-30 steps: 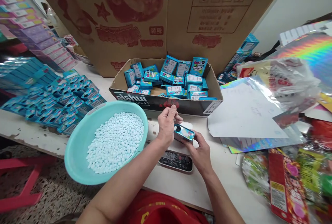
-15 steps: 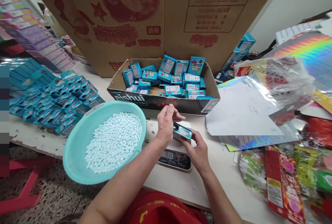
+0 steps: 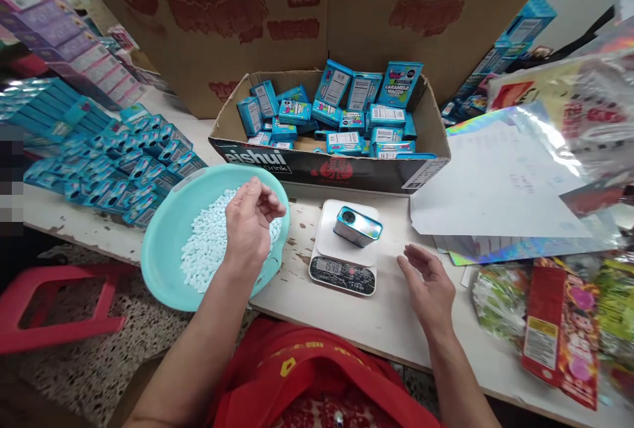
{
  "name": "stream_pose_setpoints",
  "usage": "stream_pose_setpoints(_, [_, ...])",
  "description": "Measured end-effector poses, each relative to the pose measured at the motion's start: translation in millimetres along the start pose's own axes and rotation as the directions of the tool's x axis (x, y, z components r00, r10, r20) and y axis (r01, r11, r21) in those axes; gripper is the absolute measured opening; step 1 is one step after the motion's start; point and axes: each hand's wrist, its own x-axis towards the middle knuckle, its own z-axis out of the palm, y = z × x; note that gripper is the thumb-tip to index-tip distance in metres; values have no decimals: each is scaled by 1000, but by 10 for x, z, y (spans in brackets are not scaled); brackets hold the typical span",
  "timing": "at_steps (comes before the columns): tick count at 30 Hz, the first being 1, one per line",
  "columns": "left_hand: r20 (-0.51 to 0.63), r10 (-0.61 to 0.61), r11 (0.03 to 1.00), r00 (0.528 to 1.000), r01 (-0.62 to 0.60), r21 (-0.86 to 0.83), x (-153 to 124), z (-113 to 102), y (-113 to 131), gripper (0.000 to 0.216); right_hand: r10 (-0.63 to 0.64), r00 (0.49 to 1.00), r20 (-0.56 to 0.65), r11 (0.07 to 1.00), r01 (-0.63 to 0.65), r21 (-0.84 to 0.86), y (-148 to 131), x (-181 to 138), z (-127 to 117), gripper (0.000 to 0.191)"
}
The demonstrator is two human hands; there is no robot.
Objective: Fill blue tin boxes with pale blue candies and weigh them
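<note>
A small blue tin (image 3: 358, 226) with a round dark hole in its top stands on the white kitchen scale (image 3: 324, 243), whose display is lit. My right hand (image 3: 430, 286) hovers to the right of the scale, fingers apart and nothing in them. Over the right side of the turquoise basin (image 3: 153, 269) is my left hand (image 3: 250, 226), its fingers curled in; whatever they may hold is hidden. Pale blue candies (image 3: 205, 236) fill much of the basin's bottom, partly covered by that hand and forearm.
Behind the scale, an open cardboard box (image 3: 307, 167) holds several blue tins. Rows of similar tins (image 3: 123, 157) stand at left. White paper (image 3: 500, 183) and candy bags (image 3: 545, 322) lie at right. A red stool (image 3: 99, 283) is below the table.
The tin has left my right hand and stands on the scale. My right hand has drawn away to the right and opened. My left hand has moved left, from the tin to above the basin.
</note>
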Motion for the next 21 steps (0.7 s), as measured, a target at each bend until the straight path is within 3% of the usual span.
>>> stream_pose_setpoints(3, [11, -38, 999, 999, 38, 35, 14, -36, -38, 25, 42, 999, -9, 999, -41, 16, 42, -17, -7, 39])
stream_pose_setpoints(9, [181, -118, 976, 976, 81, 201, -19, 115, -63, 26, 47, 999, 0, 999, -47, -5, 1, -18, 0, 37])
stream_pose_setpoints(12, [386, -67, 901, 920, -111, 420, -19, 210, -184, 17, 41, 999, 0, 999, -41, -6, 6, -22, 6, 38])
stream_pose_setpoints(13, [487, -37, 843, 873, -235, 484, -25, 246, -259, 20, 43, 999, 5, 999, -43, -7, 1, -23, 11, 38])
stream_pose_setpoints(15, [688, -33, 676, 725, -491, 550, -60, 323, -443, 40, 63, 998, 25, 998, -63, -18, -44, -27, 25, 41])
stream_pose_setpoints(17, [797, -139, 479, 587, -665, 573, -126, 386, -618, 46, 103, 994, 42, 993, -101, -55, -130, -35, 29, 46])
stream_pose_setpoints(19, [792, -242, 282, 561, -740, 611, -202, 410, -715, 35, 143, 989, 45, 982, -137, -130, -200, -41, 5, 50])
stream_pose_setpoints(21, [766, -261, 175, 588, -751, 636, -263, 380, -681, 33, 161, 985, 60, 962, -143, -232, -171, -28, -44, 51])
